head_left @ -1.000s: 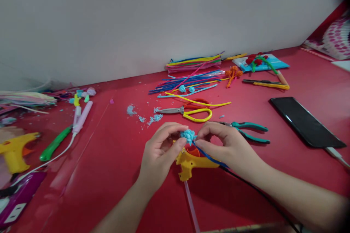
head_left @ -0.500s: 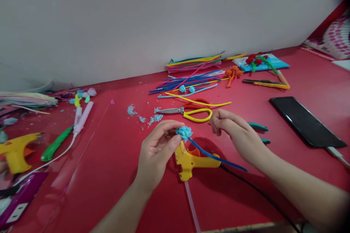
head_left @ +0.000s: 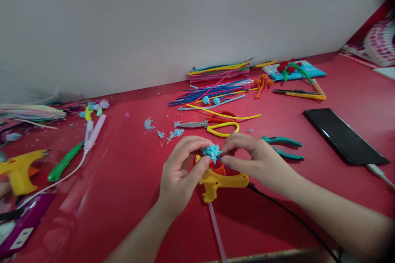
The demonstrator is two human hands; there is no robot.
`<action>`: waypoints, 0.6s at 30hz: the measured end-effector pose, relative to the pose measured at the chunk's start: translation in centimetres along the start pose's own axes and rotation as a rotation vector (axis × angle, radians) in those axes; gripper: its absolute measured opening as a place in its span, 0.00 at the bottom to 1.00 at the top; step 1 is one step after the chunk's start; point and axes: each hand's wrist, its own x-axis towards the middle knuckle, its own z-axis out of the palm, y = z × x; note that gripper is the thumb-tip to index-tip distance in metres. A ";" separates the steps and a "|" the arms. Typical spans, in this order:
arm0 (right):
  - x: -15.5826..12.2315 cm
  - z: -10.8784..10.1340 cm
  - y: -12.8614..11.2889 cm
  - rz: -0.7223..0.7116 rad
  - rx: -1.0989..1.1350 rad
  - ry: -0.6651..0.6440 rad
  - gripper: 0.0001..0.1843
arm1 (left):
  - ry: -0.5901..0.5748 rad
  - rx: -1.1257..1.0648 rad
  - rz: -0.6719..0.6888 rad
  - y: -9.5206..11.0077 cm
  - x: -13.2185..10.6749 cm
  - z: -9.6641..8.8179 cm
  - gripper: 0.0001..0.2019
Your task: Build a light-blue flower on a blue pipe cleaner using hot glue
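My left hand pinches a small light blue pipe-cleaner flower between thumb and fingertips. My right hand is closed at the flower's right side, its thumb and forefinger around the base of the dark blue pipe-cleaner stem; most of the stem is hidden by that hand. Just beneath both hands, a yellow hot glue gun lies on the red table with a translucent glue stick poking out of its back.
Scissors and light blue clippings lie beyond my hands. Green-handled pliers and a phone are to the right. Pipe cleaners lie at the back. At left are another yellow glue gun and a pink corded tool.
My right hand has moved left to the flower and closed at its stem. A small light blue scrap now lies beyond that hand. The flower has shifted slightly right.
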 end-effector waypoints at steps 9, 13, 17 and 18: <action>0.3 0.4 0.1 0.065 0.056 0.019 0.05 | -0.043 0.011 0.003 0.0 -0.1 0.2 0.12; 0.4 0.1 0.4 0.050 0.064 0.065 0.06 | -0.044 -0.028 0.000 -0.1 -0.1 0.3 0.12; 0.5 -0.4 0.9 0.045 -0.016 0.110 0.12 | -0.031 -0.002 0.014 -0.1 -0.2 0.1 0.13; 0.5 -0.6 0.9 0.029 -0.049 0.129 0.12 | -0.028 0.031 0.029 0.0 -0.2 0.0 0.13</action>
